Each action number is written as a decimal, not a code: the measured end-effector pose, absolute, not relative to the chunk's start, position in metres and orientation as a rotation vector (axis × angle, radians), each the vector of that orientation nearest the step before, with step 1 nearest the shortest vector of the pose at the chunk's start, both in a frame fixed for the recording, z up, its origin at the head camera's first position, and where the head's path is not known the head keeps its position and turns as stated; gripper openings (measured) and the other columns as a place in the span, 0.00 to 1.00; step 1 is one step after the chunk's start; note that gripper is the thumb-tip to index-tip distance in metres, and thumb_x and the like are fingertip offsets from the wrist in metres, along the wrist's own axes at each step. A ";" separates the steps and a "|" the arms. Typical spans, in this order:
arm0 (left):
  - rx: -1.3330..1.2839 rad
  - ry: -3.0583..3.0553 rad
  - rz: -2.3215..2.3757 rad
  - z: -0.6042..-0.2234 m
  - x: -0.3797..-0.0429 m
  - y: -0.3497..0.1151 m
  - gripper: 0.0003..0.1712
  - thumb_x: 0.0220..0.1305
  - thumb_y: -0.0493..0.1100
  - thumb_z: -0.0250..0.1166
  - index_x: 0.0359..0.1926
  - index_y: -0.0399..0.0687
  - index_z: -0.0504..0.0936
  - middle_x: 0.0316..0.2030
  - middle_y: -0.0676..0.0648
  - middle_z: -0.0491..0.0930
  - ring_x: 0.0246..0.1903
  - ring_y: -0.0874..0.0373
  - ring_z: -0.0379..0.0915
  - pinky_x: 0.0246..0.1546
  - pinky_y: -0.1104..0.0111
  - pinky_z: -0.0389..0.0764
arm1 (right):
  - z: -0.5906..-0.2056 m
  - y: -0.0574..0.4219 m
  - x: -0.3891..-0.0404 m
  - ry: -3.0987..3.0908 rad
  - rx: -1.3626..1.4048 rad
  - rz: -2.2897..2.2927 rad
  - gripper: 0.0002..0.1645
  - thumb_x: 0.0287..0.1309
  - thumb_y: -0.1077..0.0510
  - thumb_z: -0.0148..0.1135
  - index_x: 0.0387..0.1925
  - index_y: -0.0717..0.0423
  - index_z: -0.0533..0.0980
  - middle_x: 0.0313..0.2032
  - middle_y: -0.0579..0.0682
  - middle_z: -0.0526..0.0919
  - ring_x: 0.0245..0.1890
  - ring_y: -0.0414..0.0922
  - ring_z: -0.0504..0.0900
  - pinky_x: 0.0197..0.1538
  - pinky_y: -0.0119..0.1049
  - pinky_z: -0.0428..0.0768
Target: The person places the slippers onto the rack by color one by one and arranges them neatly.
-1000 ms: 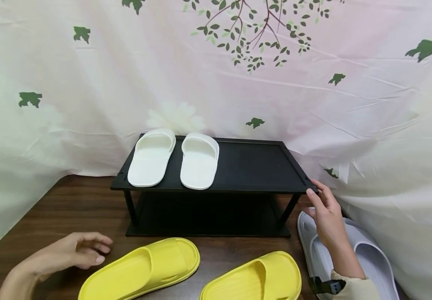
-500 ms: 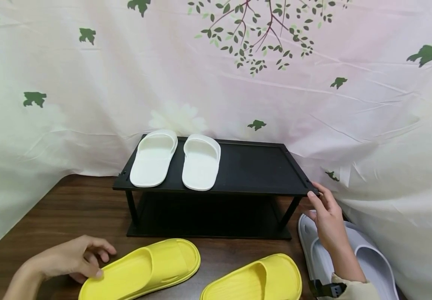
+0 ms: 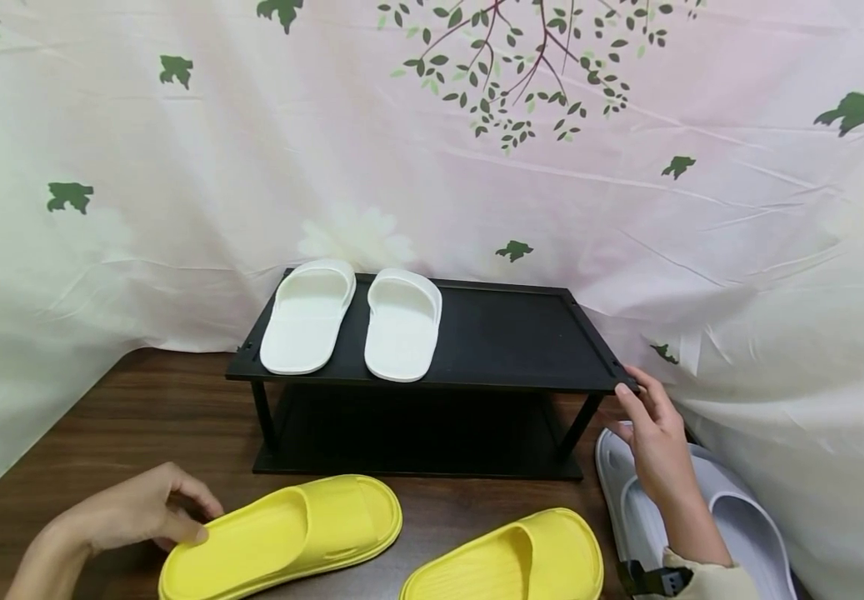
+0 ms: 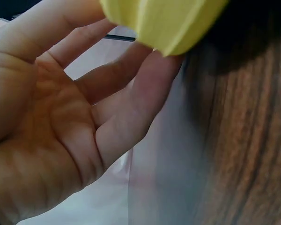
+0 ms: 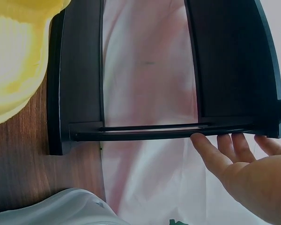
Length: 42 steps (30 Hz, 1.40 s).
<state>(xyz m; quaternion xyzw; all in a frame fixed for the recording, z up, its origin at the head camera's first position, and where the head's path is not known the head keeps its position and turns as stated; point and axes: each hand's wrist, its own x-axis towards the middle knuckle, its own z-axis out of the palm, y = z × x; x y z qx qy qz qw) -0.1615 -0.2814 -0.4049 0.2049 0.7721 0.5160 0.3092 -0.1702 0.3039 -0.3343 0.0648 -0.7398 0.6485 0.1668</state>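
In the head view, my left hand point(image 3: 127, 512) pinches the heel end of a yellow slipper point(image 3: 252, 537) at the lower left. The left wrist view has the slipper's heel point(image 4: 164, 23) between thumb and fingers, with fingertips under its edge. At the right, my right hand point(image 3: 656, 442) holds the front right corner of a black two-tier shoe rack point(image 3: 514, 333). Its fingers lie against the rack's side in the right wrist view, where the thumb is mostly cut off. A second yellow slipper point(image 3: 551, 554) lies to the right of the first, partly out of frame.
Two white slippers point(image 3: 304, 321) stand side by side on the left of the rack's top tier. Grey slippers point(image 3: 746, 517) lie on the brown wooden surface point(image 3: 124, 425) under my right forearm. A patterned cloth point(image 3: 402, 167) hangs behind and at both sides.
My left hand has moved right onto the heel of the left yellow slipper and now pinches it, and the slipper has shifted very slightly. The right hand stays on the rack's corner.
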 end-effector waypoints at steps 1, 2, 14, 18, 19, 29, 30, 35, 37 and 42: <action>0.553 2.040 1.367 -0.404 -0.162 -0.281 0.13 0.60 0.37 0.62 0.45 0.36 0.82 0.41 0.36 0.82 0.34 0.51 0.81 0.29 0.60 0.83 | -0.334 0.304 -0.170 -2.105 0.187 1.844 0.30 0.69 0.52 0.48 0.68 0.55 0.56 0.50 0.43 0.69 0.46 0.39 0.76 0.44 0.25 0.81; 0.566 2.048 1.365 -0.403 -0.162 -0.282 0.13 0.61 0.37 0.61 0.45 0.36 0.82 0.42 0.37 0.82 0.36 0.53 0.81 0.30 0.62 0.83 | -0.334 0.304 -0.170 -2.106 0.188 1.842 0.30 0.69 0.52 0.48 0.68 0.55 0.56 0.50 0.43 0.69 0.46 0.39 0.76 0.44 0.25 0.81; 0.444 2.074 1.362 -0.399 -0.163 -0.284 0.21 0.58 0.37 0.64 0.52 0.31 0.76 0.45 0.37 0.81 0.38 0.50 0.80 0.32 0.57 0.83 | -0.333 0.304 -0.169 -2.128 0.177 1.818 0.31 0.69 0.51 0.48 0.69 0.54 0.55 0.51 0.42 0.68 0.49 0.39 0.74 0.44 0.24 0.80; 0.421 2.075 1.372 -0.399 -0.162 -0.284 0.21 0.56 0.37 0.66 0.51 0.31 0.78 0.46 0.35 0.80 0.38 0.48 0.80 0.32 0.54 0.83 | -0.333 0.304 -0.169 -2.136 0.172 1.812 0.31 0.69 0.50 0.48 0.69 0.53 0.55 0.51 0.42 0.68 0.48 0.38 0.73 0.44 0.23 0.80; 0.428 2.081 1.375 -0.399 -0.162 -0.284 0.20 0.56 0.37 0.66 0.50 0.32 0.79 0.46 0.34 0.80 0.38 0.48 0.81 0.32 0.54 0.83 | -0.333 0.304 -0.169 -2.139 0.173 1.811 0.31 0.69 0.50 0.48 0.69 0.53 0.55 0.51 0.42 0.68 0.48 0.37 0.73 0.44 0.23 0.79; 0.514 2.120 1.408 -0.399 -0.163 -0.282 0.19 0.58 0.40 0.66 0.48 0.32 0.81 0.46 0.30 0.79 0.37 0.53 0.82 0.31 0.59 0.84 | -0.333 0.305 -0.168 -2.130 0.187 1.826 0.31 0.69 0.51 0.47 0.69 0.52 0.55 0.51 0.42 0.68 0.47 0.34 0.72 0.44 0.23 0.79; 0.524 2.128 1.407 -0.399 -0.164 -0.282 0.19 0.58 0.40 0.65 0.48 0.33 0.81 0.46 0.30 0.79 0.37 0.54 0.82 0.31 0.60 0.84 | -0.332 0.305 -0.168 -2.126 0.189 1.831 0.31 0.69 0.51 0.47 0.69 0.52 0.55 0.51 0.42 0.68 0.46 0.34 0.72 0.43 0.23 0.79; 0.573 2.163 1.410 -0.401 -0.165 -0.281 0.19 0.59 0.40 0.65 0.49 0.34 0.81 0.47 0.29 0.78 0.39 0.59 0.82 0.33 0.63 0.84 | -0.332 0.305 -0.168 -2.115 0.191 1.840 0.31 0.69 0.52 0.47 0.69 0.53 0.55 0.51 0.42 0.68 0.47 0.35 0.72 0.44 0.23 0.79; 0.586 2.167 1.422 -0.400 -0.165 -0.280 0.19 0.60 0.40 0.64 0.50 0.33 0.80 0.47 0.28 0.78 0.39 0.60 0.82 0.34 0.63 0.84 | -0.333 0.304 -0.168 -2.110 0.188 1.845 0.31 0.69 0.52 0.47 0.69 0.54 0.54 0.50 0.42 0.68 0.47 0.35 0.73 0.44 0.24 0.79; 0.657 2.282 1.396 -0.397 -0.166 -0.280 0.18 0.61 0.42 0.63 0.50 0.37 0.81 0.46 0.35 0.81 0.42 0.66 0.80 0.36 0.68 0.83 | -0.332 0.304 -0.169 -2.100 0.176 1.852 0.31 0.69 0.52 0.48 0.69 0.54 0.55 0.49 0.42 0.69 0.46 0.35 0.74 0.44 0.24 0.80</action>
